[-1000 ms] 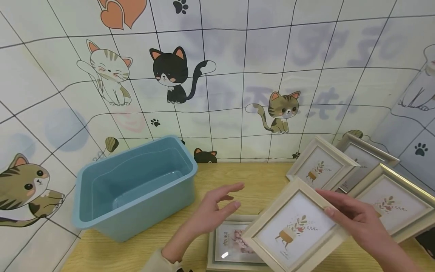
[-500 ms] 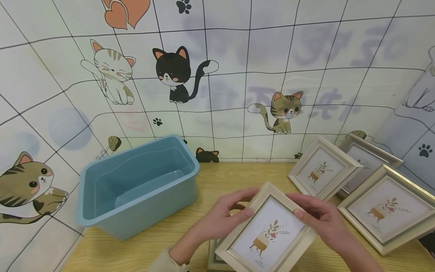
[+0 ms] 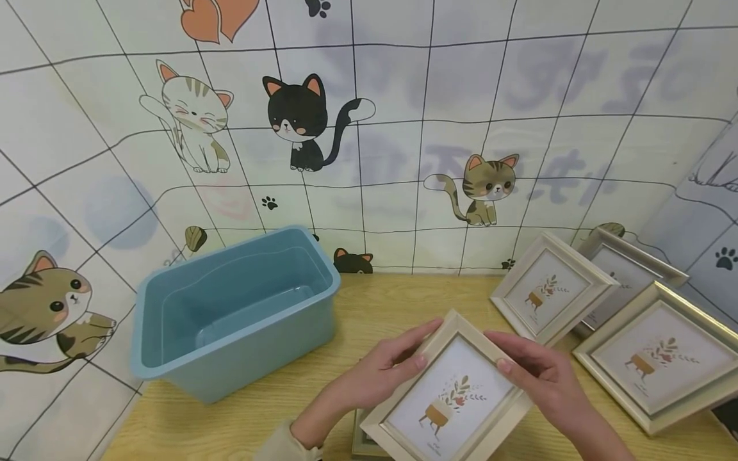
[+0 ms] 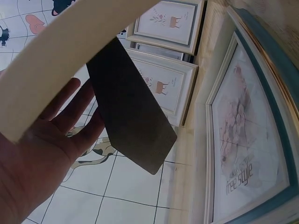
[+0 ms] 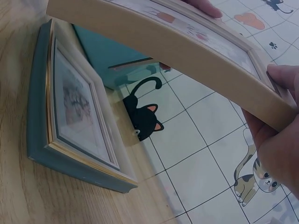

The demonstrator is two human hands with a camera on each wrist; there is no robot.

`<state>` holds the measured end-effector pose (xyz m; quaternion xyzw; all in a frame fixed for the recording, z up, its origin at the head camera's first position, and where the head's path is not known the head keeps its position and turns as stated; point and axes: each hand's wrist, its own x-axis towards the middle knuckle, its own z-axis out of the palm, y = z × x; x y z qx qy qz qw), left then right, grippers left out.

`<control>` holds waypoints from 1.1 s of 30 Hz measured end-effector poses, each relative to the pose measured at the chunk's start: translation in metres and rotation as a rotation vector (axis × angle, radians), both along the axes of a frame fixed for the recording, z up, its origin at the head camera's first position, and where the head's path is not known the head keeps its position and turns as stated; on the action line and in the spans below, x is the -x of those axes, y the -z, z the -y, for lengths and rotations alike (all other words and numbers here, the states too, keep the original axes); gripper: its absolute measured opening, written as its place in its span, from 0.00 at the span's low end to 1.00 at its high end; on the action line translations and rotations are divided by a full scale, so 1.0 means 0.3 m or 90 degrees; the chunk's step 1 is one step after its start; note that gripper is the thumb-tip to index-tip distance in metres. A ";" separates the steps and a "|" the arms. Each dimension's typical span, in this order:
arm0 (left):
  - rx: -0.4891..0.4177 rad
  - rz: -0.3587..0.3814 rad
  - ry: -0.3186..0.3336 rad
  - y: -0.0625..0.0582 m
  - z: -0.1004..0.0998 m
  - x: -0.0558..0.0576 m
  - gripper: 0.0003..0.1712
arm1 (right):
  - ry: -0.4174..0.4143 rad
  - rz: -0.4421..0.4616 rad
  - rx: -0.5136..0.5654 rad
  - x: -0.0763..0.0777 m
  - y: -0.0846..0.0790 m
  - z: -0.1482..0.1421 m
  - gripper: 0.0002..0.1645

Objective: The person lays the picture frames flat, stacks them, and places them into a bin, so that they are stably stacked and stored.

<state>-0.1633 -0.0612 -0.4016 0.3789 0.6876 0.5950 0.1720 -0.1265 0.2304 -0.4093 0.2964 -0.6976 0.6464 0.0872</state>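
Both hands hold a cream picture frame (image 3: 450, 397) with a plant-pot print, tilted above the table. My left hand (image 3: 383, 371) grips its upper left edge, thumb on the front and fingers behind. On the upper right edge my right hand (image 3: 542, 378) pinches it the same way. The left wrist view shows the dark stand leg (image 4: 131, 112) at the frame's back, swung out from it. Beneath lies another picture frame (image 5: 77, 102) with a teal and gold border and a flower print, flat on the table and mostly hidden in the head view.
A blue plastic bin (image 3: 236, 320) stands at the left with nothing seen inside. At the right, several picture frames stand: a cream one (image 3: 550, 288), a silver one (image 3: 623, 269) behind it, a gold-edged one (image 3: 657, 358) in front. A cat-print wall covering rises behind the wooden table (image 3: 398, 298).
The right hand has brought the cream picture frame leftward and away from the standing frames. My left hand, free a second ago, has taken hold of its left edge. Lately both hands barely move.
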 end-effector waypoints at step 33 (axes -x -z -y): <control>-0.006 0.072 -0.107 0.063 0.053 0.001 0.27 | 0.170 0.148 0.120 -0.036 0.024 -0.012 0.27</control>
